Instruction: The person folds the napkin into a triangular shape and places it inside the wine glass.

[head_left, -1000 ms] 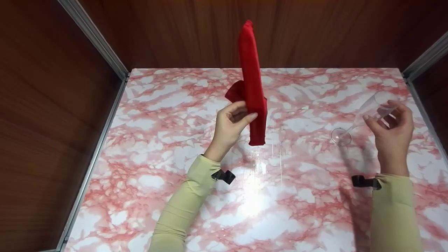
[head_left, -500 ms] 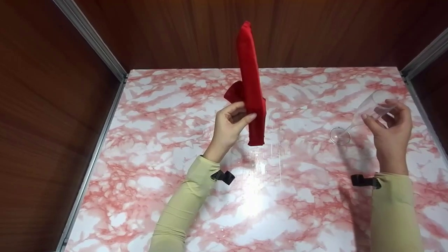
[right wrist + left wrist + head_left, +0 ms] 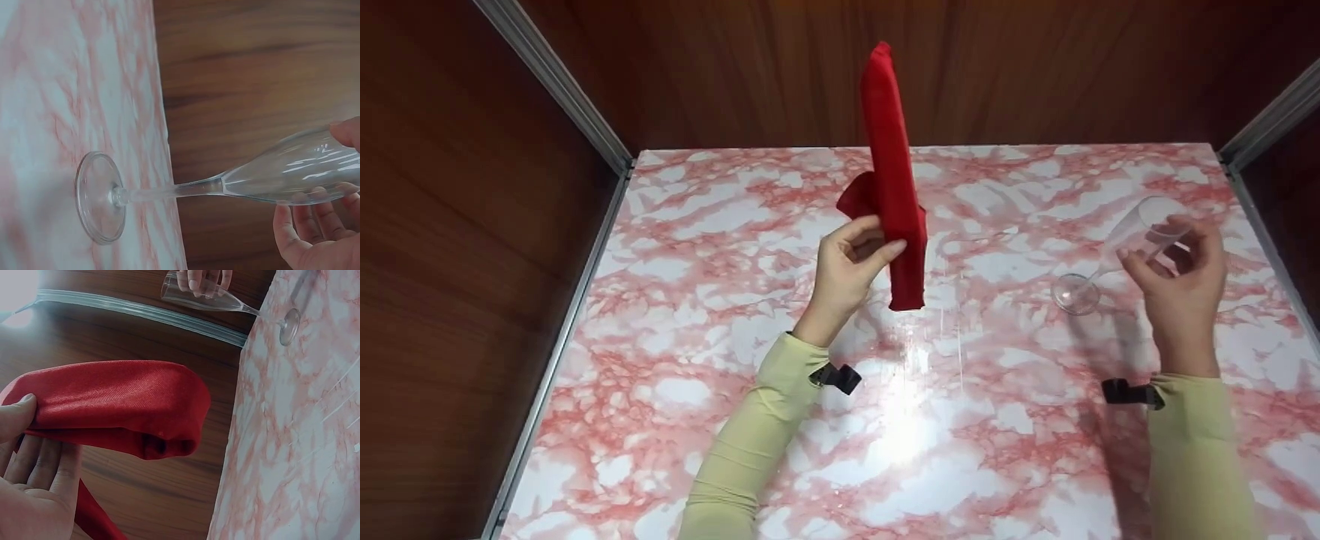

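Note:
My left hand pinches a red satin cloth piece between thumb and fingers and holds it up in the middle. It is folded into a long, thick band; the left wrist view shows a soft folded end and a narrower red tail hanging below. On the right, my right hand grips a clear champagne flute round its bowl, thumb on one side and fingers on the other. The flute's round foot points down, close over the tabletop, with the mouth upward.
A pink and white marbled tabletop lies under both hands. Dark wood panels enclose it at the back, left and right, with metal strips along the corners. Bright light reflects off the table's middle.
My right hand has shifted a little to the left with the flute. The left hand and the red cloth have drifted very slightly left.

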Tool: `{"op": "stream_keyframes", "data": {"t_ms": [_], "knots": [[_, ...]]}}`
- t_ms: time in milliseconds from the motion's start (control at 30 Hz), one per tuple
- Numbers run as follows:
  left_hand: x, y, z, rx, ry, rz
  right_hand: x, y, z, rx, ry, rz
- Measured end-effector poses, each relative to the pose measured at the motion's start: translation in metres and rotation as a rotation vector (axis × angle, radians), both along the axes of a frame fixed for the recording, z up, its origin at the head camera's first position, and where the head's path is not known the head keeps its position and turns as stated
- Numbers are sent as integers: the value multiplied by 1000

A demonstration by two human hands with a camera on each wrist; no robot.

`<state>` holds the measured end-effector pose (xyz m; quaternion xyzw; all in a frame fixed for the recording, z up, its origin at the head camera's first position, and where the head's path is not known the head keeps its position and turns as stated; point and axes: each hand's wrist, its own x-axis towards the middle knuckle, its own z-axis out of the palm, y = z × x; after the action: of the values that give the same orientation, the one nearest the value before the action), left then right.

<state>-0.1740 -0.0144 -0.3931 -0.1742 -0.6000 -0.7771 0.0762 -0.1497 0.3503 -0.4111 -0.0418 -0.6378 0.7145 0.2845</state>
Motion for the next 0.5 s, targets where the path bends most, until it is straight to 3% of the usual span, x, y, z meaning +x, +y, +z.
{"op": "stream_keyframes", "data": {"t_ms": [500], "knots": [[1,3,3,11,21,-4,16,-83,12,175,51,216]]}}
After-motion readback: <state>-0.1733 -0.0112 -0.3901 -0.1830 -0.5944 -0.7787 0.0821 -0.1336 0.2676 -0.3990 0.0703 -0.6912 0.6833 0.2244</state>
